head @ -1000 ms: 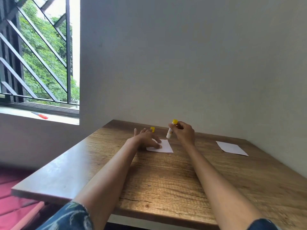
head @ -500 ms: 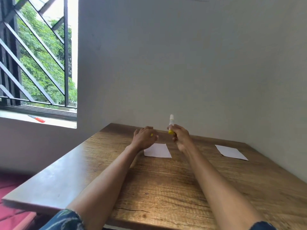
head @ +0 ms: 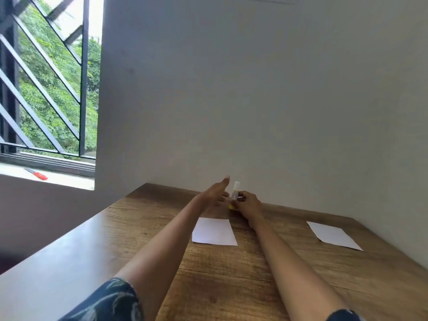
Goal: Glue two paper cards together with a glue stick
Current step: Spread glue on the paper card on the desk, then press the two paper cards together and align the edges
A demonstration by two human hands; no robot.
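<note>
1. Right hand (head: 247,203): fingers curled around the lower part of the glue stick (head: 234,193), gripping it. Stick upright, white end up, yellow end down, at or just above the table (head: 231,286); contact not resolvable.
2. Left hand (head: 214,193): open, fingers extended and pointing toward the wall (head: 254,89), raised off the table, just left of the stick. Whether a finger touches the stick, cannot tell. Nothing visibly held.
3. Both hands near the table's far edge, close to the wall.
4. Card A (head: 214,231): white, flat on the table, on the near side of the hands, between the two forearms. Neither hand touches it.
5. Card B (head: 333,235): white, flat, toward the table's right edge, well apart from card A and from both hands.
6. Sleeves (head: 108,302): dark patterned fabric at the bottom edge, both arms.
7. Window (head: 46,89) on the left, dark diagonal grille, green foliage behind. Red item (head: 38,174) on the sill; too blurred to identify.
</note>
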